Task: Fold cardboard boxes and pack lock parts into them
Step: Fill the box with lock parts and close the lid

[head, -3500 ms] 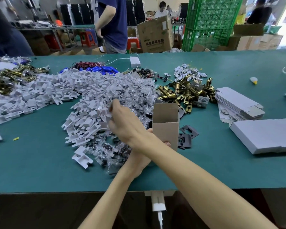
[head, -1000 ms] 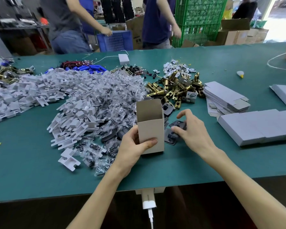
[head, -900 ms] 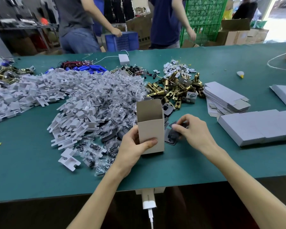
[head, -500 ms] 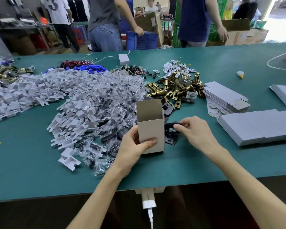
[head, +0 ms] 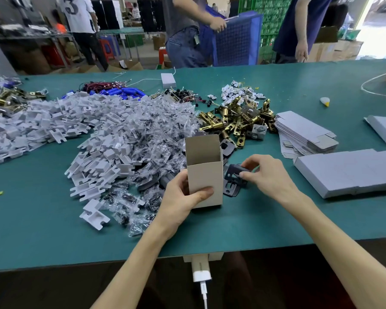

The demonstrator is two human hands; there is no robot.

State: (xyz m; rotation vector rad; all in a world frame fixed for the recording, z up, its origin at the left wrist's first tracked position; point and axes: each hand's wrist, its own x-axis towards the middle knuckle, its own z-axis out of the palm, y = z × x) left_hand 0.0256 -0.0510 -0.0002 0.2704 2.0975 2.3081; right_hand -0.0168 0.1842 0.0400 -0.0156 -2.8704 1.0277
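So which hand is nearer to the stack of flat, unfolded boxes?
Right. The right hand, pinching a dark lock plate, is just left of the stack of flat boxes, toward the table edge. The left hand grips the open box, farther left.

Bg stuff: green table (head: 276, 219) w/ a small white adapter box (head: 168, 80) near the far edge. White charger plug (head: 201, 269) hangs under the front edge, cable going down. Behind the table a person in grey (head: 183, 30) holds a blue crate (head: 236, 39) upright, next to someone in navy (head: 303, 23), w/ green crates (head: 270, 18) stacked btwn them. Red stool (head: 106, 46) further back on the left. Tiny white-yellow thing (head: 325, 101) lies on the table's right side.
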